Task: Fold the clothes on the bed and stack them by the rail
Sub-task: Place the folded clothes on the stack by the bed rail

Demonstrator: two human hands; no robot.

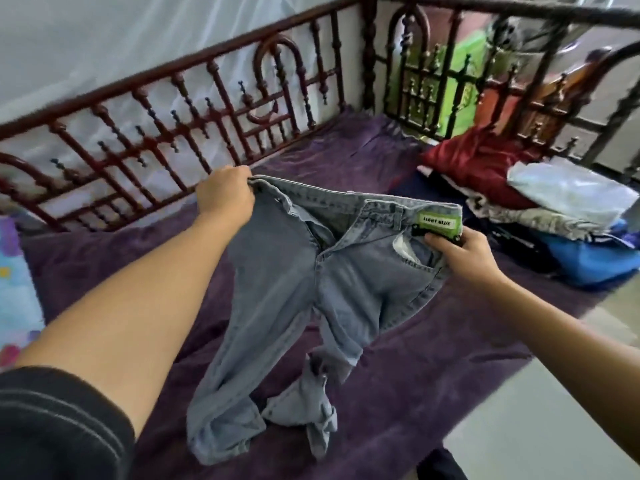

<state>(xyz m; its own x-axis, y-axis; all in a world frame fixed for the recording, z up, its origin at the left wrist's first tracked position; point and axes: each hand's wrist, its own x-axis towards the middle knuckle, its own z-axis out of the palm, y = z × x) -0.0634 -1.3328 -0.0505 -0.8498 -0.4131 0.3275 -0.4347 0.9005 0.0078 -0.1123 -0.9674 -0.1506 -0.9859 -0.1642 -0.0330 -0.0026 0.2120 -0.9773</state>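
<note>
Light blue jeans [287, 282] hang from both my hands above the purple bed cover [433, 358], fly open, a green label at the waistband. My left hand [225, 195] grips the waistband's left end. My right hand [464, 252] pinches the right side just under the green label. The legs trail down and lie crumpled on the cover near me. A pile of unfolded clothes [519, 195], red, grey, pale blue and bright blue, sits at the right side of the bed by the dark rail [450, 88].
A dark red metal rail [166, 133] runs along the far left side of the bed, with a white wall behind it. A colourful cloth [14, 282] lies at the left edge. Pale floor [554, 410] shows to the right of the bed.
</note>
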